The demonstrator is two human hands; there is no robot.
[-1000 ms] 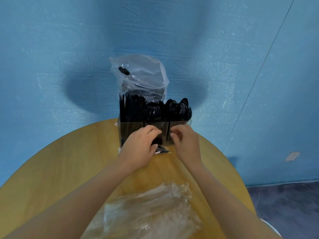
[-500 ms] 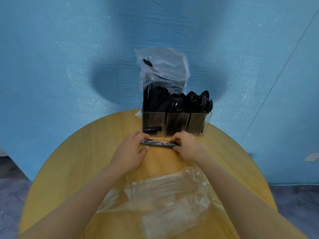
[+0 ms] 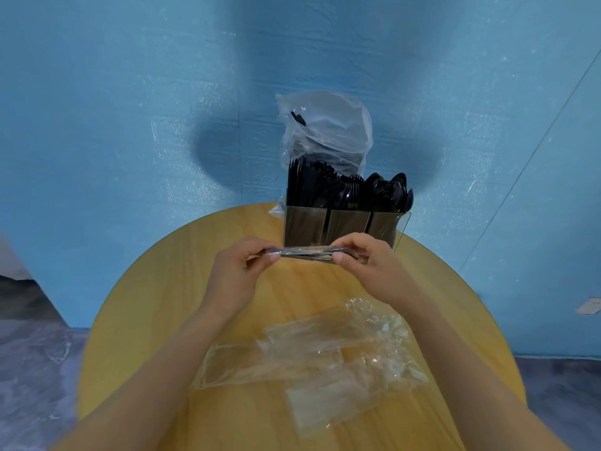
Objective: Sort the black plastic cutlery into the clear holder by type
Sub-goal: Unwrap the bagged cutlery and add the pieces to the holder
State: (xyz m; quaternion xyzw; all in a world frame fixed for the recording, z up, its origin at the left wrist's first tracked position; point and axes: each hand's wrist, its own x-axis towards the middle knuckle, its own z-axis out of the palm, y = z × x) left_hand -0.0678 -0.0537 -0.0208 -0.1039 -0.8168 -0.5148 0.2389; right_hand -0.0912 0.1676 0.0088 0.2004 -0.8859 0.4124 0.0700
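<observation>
A clear three-compartment holder stands at the far edge of the round table, filled with black knives on the left, forks in the middle and spoons on the right. Just in front of it, above the table, I hold a wrapped packet of black cutlery level between both hands. My left hand pinches its left end and my right hand pinches its right end. Which pieces are inside the wrapper cannot be made out.
A clear plastic bag with more black cutlery stands behind the holder against the blue wall. Several empty clear wrappers lie on the wooden table near me. The floor shows on both sides of the table.
Both hands took the wrapped packet from the table by the holder's base and lifted it up; each hand now pinches one end.
</observation>
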